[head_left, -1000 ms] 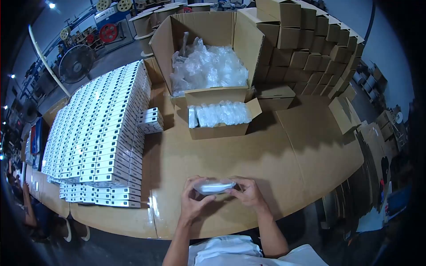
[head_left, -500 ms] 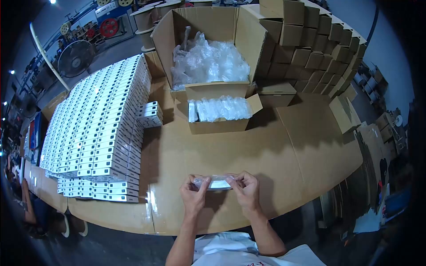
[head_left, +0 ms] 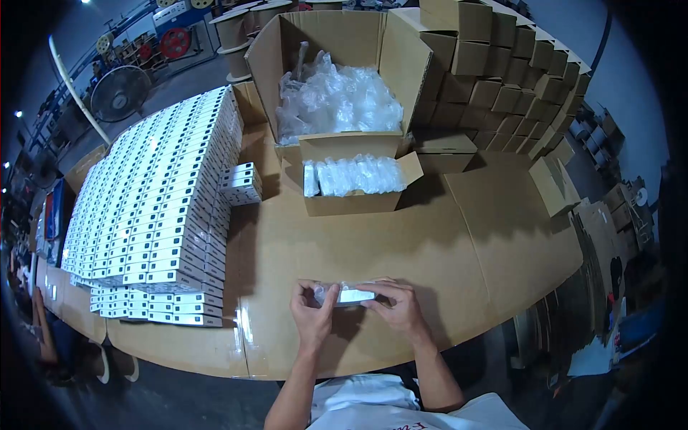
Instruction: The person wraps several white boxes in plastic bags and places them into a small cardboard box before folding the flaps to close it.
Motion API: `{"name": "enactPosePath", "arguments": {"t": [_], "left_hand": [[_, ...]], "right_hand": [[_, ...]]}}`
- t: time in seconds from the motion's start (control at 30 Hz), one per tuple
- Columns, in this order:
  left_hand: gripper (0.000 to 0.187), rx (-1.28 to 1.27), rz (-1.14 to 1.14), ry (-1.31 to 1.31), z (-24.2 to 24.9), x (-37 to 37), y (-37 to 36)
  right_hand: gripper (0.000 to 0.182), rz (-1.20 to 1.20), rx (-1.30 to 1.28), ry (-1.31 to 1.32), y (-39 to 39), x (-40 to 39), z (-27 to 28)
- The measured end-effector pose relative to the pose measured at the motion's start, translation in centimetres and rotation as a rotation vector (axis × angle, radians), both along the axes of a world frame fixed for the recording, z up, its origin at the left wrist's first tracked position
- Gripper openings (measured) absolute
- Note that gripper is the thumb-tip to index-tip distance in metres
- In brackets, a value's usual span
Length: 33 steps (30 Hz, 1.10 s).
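Near the front edge of the table, a small white box (head_left: 352, 295) with clear bubble wrap (head_left: 322, 292) about its left end is held between my two hands. My left hand (head_left: 313, 308) pinches the wrapped left end, thumb in front. At the other end my right hand (head_left: 398, 304) grips the box, fingers along the top and thumb at the lower front. Beyond them stands an open carton (head_left: 351, 206) with a row of bubble-wrapped white boxes (head_left: 358, 176) in it. Behind that, a larger carton (head_left: 331, 32) holds loose bubble wrap bags (head_left: 340, 97).
A big stack of white boxes (head_left: 150, 193) fills the left of the cardboard-covered table (head_left: 401, 251), with a few more boxes (head_left: 241, 184) beside it. Brown cartons (head_left: 494, 86) are piled at the back right. Another person's arm (head_left: 44, 326) shows at far left.
My right hand has shifted its hold, its fingers now stretched along the box top and its thumb lower. More of the box's white face shows. My left hand stays nearly still.
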<state>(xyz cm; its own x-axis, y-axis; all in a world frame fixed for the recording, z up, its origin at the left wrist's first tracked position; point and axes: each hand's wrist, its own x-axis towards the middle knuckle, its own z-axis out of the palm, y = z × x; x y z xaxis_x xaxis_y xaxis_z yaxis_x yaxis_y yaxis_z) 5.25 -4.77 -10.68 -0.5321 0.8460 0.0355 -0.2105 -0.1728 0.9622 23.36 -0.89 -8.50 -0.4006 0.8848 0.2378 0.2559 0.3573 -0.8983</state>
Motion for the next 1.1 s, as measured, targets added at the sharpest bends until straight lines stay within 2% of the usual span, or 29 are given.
{"name": "enactPosePath", "arguments": {"t": [0.03, 0.13, 0.2, 0.23, 0.33, 0.37, 0.43, 0.5, 0.6, 0.7, 0.73, 0.8, 0.83, 0.93, 1.0, 1.03, 1.1], "left_hand": [[0.022, 0.079, 0.091, 0.047, 1.5, 0.7, 0.2], [0.034, 0.263, 0.106, 0.626, 2.1, -0.6, -0.1], [0.037, 0.295, -0.132, 1.299, 3.3, -2.5, -1.0], [0.037, 0.248, -0.186, 1.336, 3.6, -2.5, -1.2], [0.037, 0.145, -0.288, 1.281, 3.8, -3.4, -0.9], [0.042, 0.166, -0.315, 1.258, 3.2, -4.1, -0.7], [0.046, 0.096, -0.387, 1.113, 3.7, -4.4, -0.5], [0.051, 0.089, -0.426, 1.011, 3.5, -4.7, 0.0], [0.054, 0.081, -0.439, 1.016, 3.2, -5.0, 0.1], [0.057, -0.059, -0.438, 0.869, 3.2, -4.5, -0.2], [0.056, -0.028, -0.340, 0.807, 2.9, -4.5, -0.2], [0.054, 0.047, -0.145, 0.677, 2.1, -4.6, 0.4], [0.045, 0.005, -0.075, 0.577, 2.0, -5.2, 1.2], [0.037, -0.088, -0.085, 0.696, 2.4, -8.3, 4.8], [0.032, -0.015, -0.015, 0.723, 2.1, -9.2, 8.1], [0.031, -0.017, -0.014, 0.700, 2.4, -9.8, 9.8], [0.031, -0.029, 0.000, 0.682, 3.4, -10.6, 12.2]], "right_hand": [[0.033, -0.021, 0.007, -0.007, 0.2, -0.1, 0.2], [0.035, -0.016, -0.023, -0.032, 0.4, 0.2, -0.1], [0.033, -0.017, 0.044, -0.115, 0.4, 0.3, 0.6], [0.033, -0.016, 0.079, -0.155, 0.5, 0.3, 0.9], [0.033, 0.013, 0.153, -0.144, 0.7, 0.3, 0.8], [0.033, 0.011, 0.183, -0.151, 0.8, 0.2, 1.0], [0.034, 0.009, 0.237, -0.172, 0.4, 0.0, 1.6], [0.035, 0.037, 0.237, -0.216, 0.4, 0.1, 2.0], [0.034, 0.079, 0.236, -0.251, 0.8, 0.1, 2.6], [0.031, 0.095, 0.131, -0.238, 0.7, 0.2, 3.5], [0.030, 0.098, 0.088, -0.228, 0.9, 0.1, 3.6], [0.029, -0.100, -0.030, 0.039, 2.0, -0.8, 2.5], [0.028, -0.195, -0.090, 0.171, 2.8, -1.2, 2.2], [0.031, -0.340, 0.070, 0.433, 6.9, -5.4, 4.3], [0.035, -0.451, 0.353, 0.283, 10.4, -8.7, 4.7], [0.035, -0.463, 0.312, 0.313, 11.2, -10.3, 5.6], [0.035, -0.511, 0.486, 0.094, 12.7, -12.3, 5.0]]}}
